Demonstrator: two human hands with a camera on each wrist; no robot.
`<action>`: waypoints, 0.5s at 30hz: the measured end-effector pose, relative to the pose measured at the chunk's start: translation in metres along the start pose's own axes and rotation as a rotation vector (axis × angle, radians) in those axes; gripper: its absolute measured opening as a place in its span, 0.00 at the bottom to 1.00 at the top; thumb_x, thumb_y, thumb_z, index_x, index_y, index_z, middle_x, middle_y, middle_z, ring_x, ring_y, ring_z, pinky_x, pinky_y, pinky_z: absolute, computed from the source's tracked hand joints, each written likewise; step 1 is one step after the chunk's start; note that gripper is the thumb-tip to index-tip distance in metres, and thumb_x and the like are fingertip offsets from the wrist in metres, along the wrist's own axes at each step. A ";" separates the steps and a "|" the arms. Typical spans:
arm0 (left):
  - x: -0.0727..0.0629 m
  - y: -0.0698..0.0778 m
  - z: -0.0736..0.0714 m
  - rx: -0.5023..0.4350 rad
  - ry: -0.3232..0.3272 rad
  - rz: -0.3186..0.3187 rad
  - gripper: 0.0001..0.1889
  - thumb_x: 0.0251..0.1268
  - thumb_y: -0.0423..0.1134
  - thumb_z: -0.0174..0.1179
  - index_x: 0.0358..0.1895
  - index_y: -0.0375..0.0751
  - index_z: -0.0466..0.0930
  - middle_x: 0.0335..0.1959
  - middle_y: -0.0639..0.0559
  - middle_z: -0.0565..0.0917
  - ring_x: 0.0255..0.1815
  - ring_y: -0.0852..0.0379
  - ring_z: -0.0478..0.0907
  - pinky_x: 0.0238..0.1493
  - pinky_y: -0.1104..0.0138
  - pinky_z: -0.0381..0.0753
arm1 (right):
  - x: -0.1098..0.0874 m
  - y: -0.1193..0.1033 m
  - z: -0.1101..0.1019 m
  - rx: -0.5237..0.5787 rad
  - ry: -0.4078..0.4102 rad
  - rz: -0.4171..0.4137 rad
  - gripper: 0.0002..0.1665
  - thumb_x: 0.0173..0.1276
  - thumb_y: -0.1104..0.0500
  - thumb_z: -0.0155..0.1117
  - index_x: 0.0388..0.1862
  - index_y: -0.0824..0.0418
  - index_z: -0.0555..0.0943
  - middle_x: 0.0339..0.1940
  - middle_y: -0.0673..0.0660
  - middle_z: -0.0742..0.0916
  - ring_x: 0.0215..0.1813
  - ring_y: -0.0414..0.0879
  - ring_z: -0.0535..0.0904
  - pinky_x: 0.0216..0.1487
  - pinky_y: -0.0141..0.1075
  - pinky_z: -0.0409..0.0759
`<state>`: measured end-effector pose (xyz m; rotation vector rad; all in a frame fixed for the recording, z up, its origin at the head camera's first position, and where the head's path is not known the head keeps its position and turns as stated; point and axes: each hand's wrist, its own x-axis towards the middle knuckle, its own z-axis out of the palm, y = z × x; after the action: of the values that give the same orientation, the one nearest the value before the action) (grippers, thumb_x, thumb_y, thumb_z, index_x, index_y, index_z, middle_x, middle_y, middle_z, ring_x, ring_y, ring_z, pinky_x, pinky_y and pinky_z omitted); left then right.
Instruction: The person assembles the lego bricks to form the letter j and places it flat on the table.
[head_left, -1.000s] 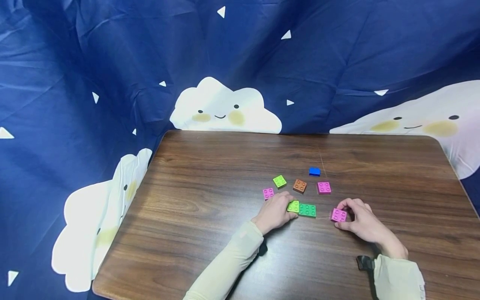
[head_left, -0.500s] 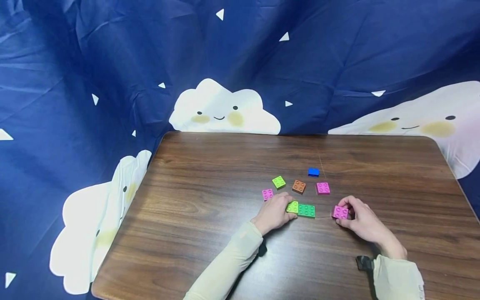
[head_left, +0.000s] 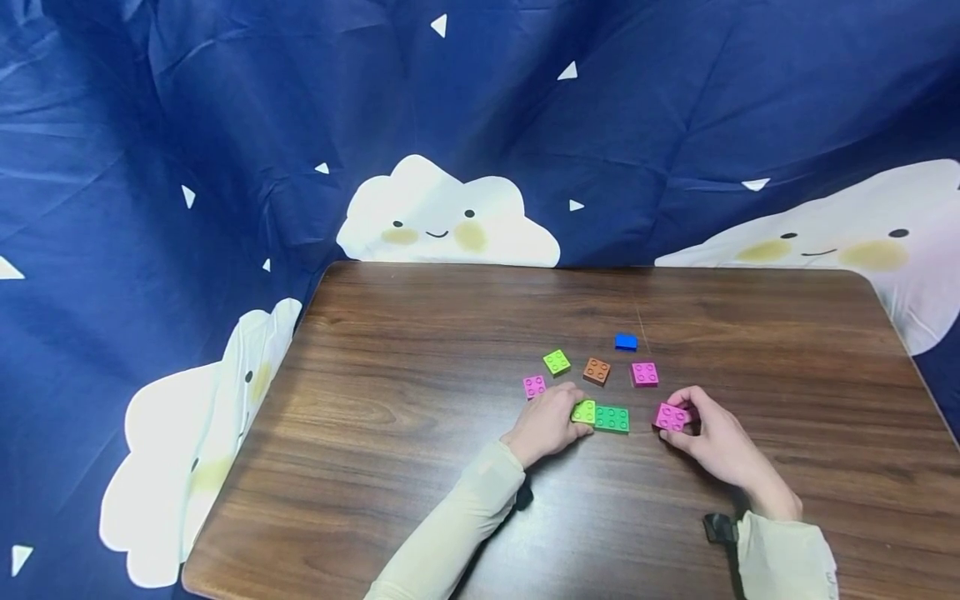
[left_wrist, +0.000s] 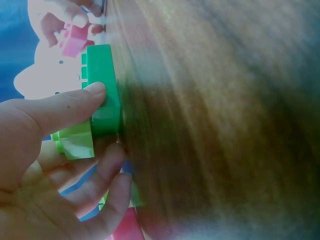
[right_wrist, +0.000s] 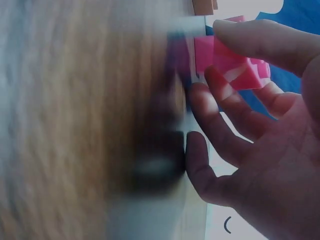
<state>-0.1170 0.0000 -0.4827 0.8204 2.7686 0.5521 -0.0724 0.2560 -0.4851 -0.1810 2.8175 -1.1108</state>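
The left hand [head_left: 547, 423] grips a lime brick [head_left: 582, 412] stacked on the left end of a green brick [head_left: 613, 420], its thumb pressed along the green side in the left wrist view; the right hand [head_left: 716, 440] pinches a pink brick [head_left: 670, 417], studs up, between thumb and fingers, near the green brick's right end but apart from it; whether that pink brick touches the desk [head_left: 420, 358] I cannot tell; just beyond the left hand lies a second pink brick [head_left: 534, 386], with another lime brick [head_left: 557, 362] near it; farther right come a brown brick [head_left: 596, 372] and a third pink brick [head_left: 643, 374], a blue brick [head_left: 626, 342] lying behind them; blue cloth [head_left: 247, 100] printed with white clouds hangs behind the desk.
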 end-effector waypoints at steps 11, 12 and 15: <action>0.000 0.000 -0.001 0.007 -0.009 -0.011 0.19 0.55 0.48 0.69 0.49 0.46 0.83 0.33 0.60 0.75 0.29 0.67 0.67 0.29 0.77 0.65 | 0.005 -0.019 0.013 0.054 -0.039 -0.021 0.22 0.58 0.63 0.71 0.48 0.60 0.72 0.40 0.57 0.82 0.41 0.46 0.76 0.38 0.33 0.74; 0.000 0.000 -0.001 0.007 -0.011 -0.013 0.19 0.55 0.48 0.69 0.50 0.47 0.83 0.33 0.60 0.76 0.30 0.67 0.67 0.29 0.77 0.65 | 0.006 -0.020 0.014 0.057 -0.046 -0.021 0.21 0.58 0.63 0.71 0.48 0.60 0.72 0.40 0.57 0.82 0.40 0.46 0.76 0.38 0.33 0.74; 0.001 0.000 -0.001 0.011 -0.014 -0.016 0.20 0.55 0.48 0.69 0.50 0.47 0.83 0.33 0.60 0.76 0.30 0.67 0.68 0.29 0.77 0.66 | 0.008 -0.023 0.016 0.064 -0.069 -0.023 0.21 0.59 0.62 0.71 0.48 0.59 0.72 0.40 0.57 0.81 0.40 0.46 0.75 0.37 0.33 0.73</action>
<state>-0.1177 0.0001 -0.4816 0.7999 2.7659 0.5271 -0.0761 0.2271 -0.4816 -0.2419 2.7217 -1.1747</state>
